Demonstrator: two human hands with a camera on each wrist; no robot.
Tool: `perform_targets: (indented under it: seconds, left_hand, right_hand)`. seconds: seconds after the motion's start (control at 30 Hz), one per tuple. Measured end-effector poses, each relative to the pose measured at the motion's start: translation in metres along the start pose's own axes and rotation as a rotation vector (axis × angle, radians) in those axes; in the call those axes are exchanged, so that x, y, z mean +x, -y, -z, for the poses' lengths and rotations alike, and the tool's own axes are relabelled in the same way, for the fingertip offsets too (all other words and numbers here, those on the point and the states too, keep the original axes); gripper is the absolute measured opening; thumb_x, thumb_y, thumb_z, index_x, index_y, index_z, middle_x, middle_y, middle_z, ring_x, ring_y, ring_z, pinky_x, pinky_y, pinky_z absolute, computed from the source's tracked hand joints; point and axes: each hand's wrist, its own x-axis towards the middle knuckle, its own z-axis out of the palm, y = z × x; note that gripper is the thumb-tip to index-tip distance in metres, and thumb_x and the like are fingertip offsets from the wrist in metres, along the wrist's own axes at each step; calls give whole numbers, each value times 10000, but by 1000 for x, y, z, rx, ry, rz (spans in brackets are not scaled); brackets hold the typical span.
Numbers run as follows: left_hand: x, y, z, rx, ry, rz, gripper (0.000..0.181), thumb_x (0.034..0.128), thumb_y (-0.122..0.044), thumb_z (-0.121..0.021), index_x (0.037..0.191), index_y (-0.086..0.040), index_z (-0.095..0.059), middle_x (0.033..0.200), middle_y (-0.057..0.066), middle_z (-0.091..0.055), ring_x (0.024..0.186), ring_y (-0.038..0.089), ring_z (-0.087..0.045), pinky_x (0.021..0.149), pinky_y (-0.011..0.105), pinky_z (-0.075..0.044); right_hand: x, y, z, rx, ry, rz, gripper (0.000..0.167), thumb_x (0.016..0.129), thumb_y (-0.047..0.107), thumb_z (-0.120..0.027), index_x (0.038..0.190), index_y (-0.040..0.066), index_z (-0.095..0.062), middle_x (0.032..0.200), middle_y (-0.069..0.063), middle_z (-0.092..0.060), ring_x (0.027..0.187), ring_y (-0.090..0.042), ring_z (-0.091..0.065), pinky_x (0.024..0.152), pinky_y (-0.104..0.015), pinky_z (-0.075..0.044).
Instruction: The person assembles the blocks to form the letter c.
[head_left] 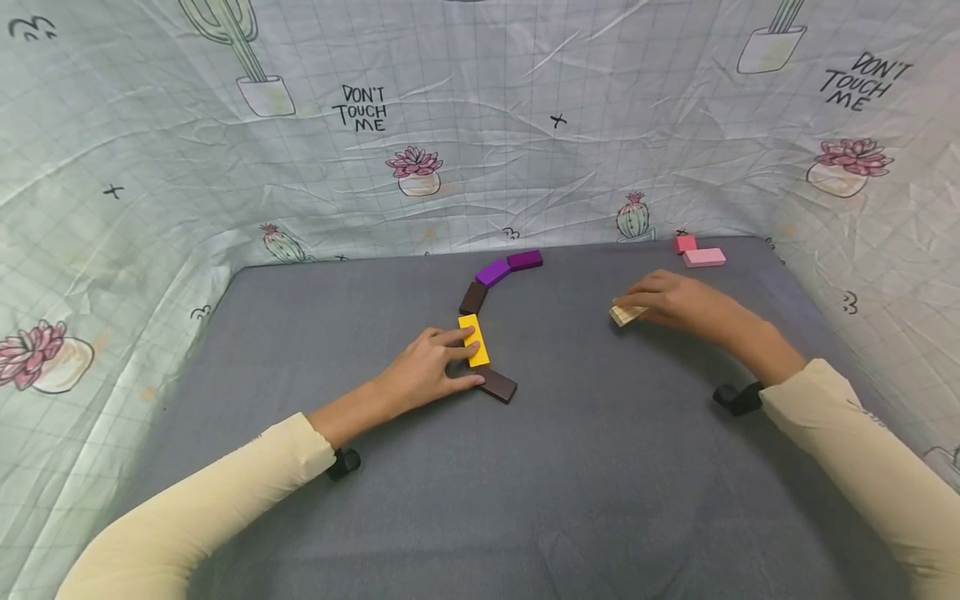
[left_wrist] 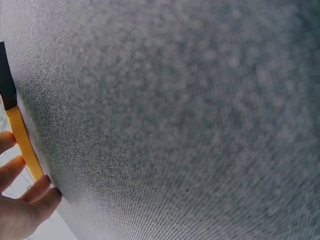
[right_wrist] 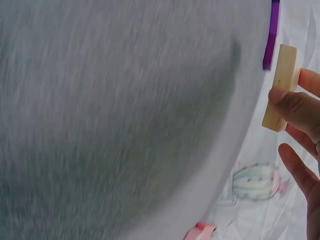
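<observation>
In the head view, my left hand (head_left: 422,372) reaches over the yellow block (head_left: 482,352), its fairly straight fingertips resting on it and the thumb against a dark brown block (head_left: 499,385). The left wrist view shows fingers (left_wrist: 42,197) beside the yellow block (left_wrist: 24,142). My right hand (head_left: 678,302) pinches a pale wooden block (head_left: 626,315) between thumb and fingers, held above the table in the right wrist view. A second dark brown block (head_left: 473,298), a violet block (head_left: 493,272) and a dark purple block (head_left: 525,260) continue the curved row end to end.
A pink block (head_left: 705,257) and a red block (head_left: 685,243) lie together at the table's back right. Printed fabric (head_left: 480,167) hangs along the back and both sides of the grey table (head_left: 585,483).
</observation>
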Motion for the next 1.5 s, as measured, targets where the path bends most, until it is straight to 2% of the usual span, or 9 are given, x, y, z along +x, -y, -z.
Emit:
perform_targets:
  seconds: [0.27,0.5,0.87,1.3,1.5]
  left_hand:
    - [-1,-2,1,-2,7,9,597,916,-506,-731,1354,-106,-662,1497,122,-534,1232,408,-566,1017,529,-495]
    - [-1,-2,1,4,-6,8,601,908,-513,-734,1337,-98,-673,1489,123,-542,1227,417,-573,1002,545,-501]
    - [1,-4,1,39,-23,-1,584,902,-515,-739,1300,-90,-699,1453,132,-575,1210,413,-596,997,537,-508]
    - [1,-4,1,39,-21,13,566,912,-514,-730,1298,-102,-704,1460,119,-571,1205,421,-592,960,544,-531]
    - [1,-5,1,47,-22,9,567,911,-517,-729,1295,-100,-705,1453,119,-578,1197,417,-600,962,541,-530]
  right_hand:
    - [12,24,-7,12,24,53,566,677,-111,-875,1201,51,-734,1132,-39,-733,1051,-248,-646,866,-405,-539]
    - [15,36,-13,10,54,67,557,708,-91,-872,1222,66,-727,1157,-44,-724,1075,-251,-644,867,-432,-568]
    - [21,53,-24,-2,78,93,540,720,-64,-879,1222,71,-733,1140,-23,-725,1063,-231,-651,866,-401,-576]
    - [39,85,-40,43,224,115,441,857,35,-811,1280,98,-705,1176,-25,-712,1082,-218,-637,900,-387,-563]
    - [47,99,-46,49,231,123,429,867,92,-818,1282,114,-710,1169,-5,-718,1073,-200,-636,895,-356,-561]
